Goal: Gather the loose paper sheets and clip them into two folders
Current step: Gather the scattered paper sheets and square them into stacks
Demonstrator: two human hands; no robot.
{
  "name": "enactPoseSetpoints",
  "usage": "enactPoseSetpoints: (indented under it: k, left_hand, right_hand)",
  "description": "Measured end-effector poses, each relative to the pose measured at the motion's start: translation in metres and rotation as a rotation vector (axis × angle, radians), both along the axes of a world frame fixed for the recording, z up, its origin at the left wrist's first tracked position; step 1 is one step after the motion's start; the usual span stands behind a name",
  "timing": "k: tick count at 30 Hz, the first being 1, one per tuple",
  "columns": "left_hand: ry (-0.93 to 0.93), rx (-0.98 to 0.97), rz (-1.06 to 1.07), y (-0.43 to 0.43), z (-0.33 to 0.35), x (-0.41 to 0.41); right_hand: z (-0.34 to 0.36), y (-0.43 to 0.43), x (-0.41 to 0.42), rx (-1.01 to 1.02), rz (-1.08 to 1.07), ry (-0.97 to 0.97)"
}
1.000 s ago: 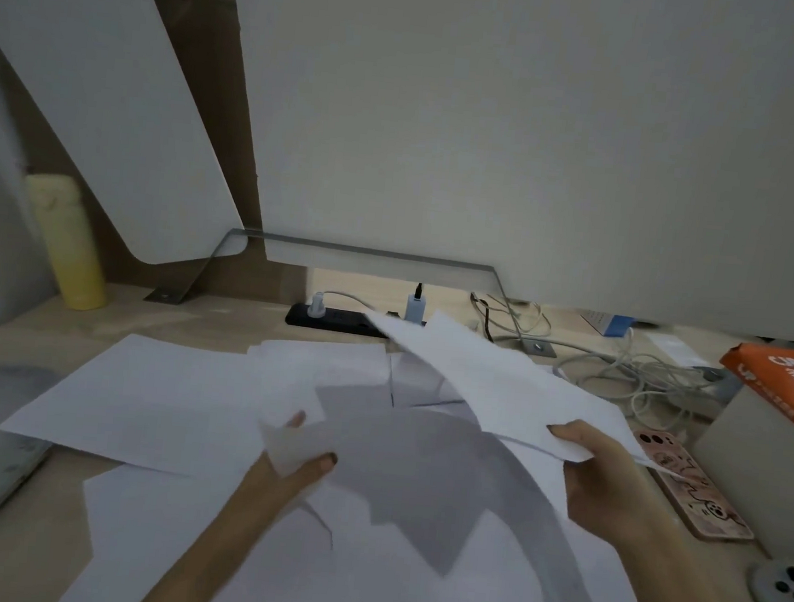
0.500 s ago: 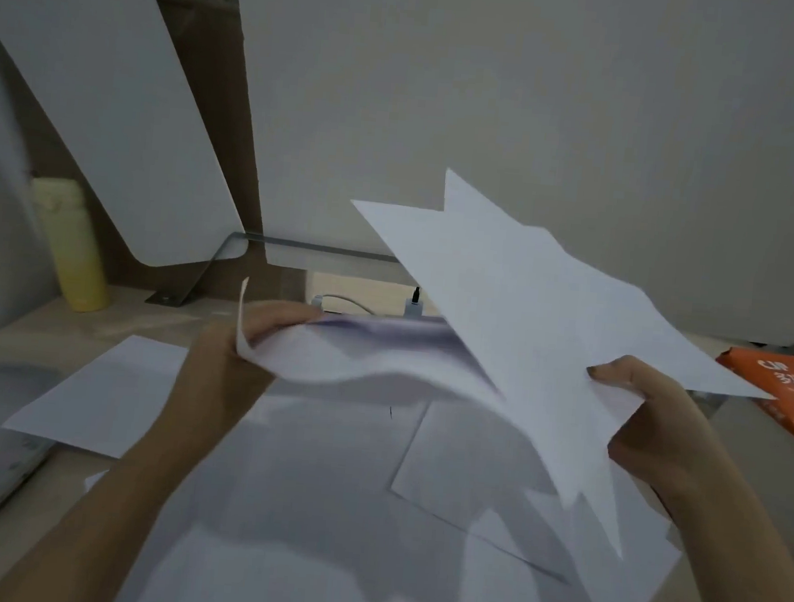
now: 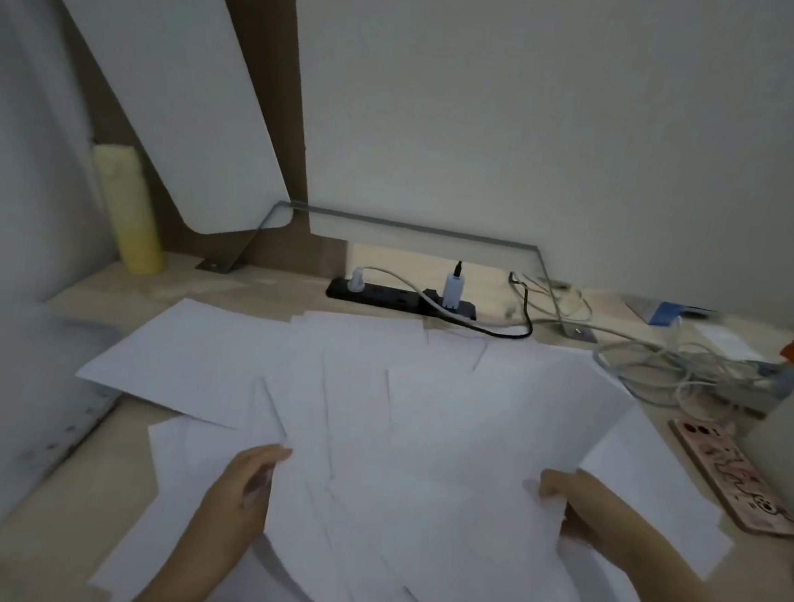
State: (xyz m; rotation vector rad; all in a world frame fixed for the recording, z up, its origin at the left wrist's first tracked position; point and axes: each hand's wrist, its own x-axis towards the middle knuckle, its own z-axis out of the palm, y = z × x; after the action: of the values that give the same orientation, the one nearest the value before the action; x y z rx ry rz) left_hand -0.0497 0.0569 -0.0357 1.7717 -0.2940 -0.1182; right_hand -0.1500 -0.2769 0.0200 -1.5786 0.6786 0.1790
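Now the left hand [image 3: 249,482] grips a messy bunch of sheets [image 3: 420,447] at its left edge, the right hand [image 3: 583,509] at its right, above the desk [image 3: 115,478].

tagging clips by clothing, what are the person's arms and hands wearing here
Nothing shows on either. The left hand and right hand are ungloved. The left forearm and right forearm are bare to the frame edge, with no sleeve, watch or bracelet in view. The picture is too soft to tell about rings.
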Motion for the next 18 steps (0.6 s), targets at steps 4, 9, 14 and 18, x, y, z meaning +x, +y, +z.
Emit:
enactPoseSetpoints:
  k: [4, 9, 14, 18]
  left_hand:
    - [0.376, -0.2, 0.085, 0.003, 0.004, 0.004]
    - [0.541, -0.168, 0.085, -0.015, 0.017, 0.024]
    - [0.444, 0.01, 0.03, -0.034, 0.016, 0.025]
    - [0.071, 0.426, 0.226, -0.031, 0.008, 0.023]
  right_hand:
    - [0.007, -0.001, 0.002, -0.082, -0.014, -0.012]
    - [0.01, -0.001, 0.014, -0.154, 0.052, 0.036]
    - [0.011, 0.016, 0.037, -0.162, 0.23, -0.006]
    - [-0.005, 0.024, 0.054, -0.324, 0.092, -0.066]
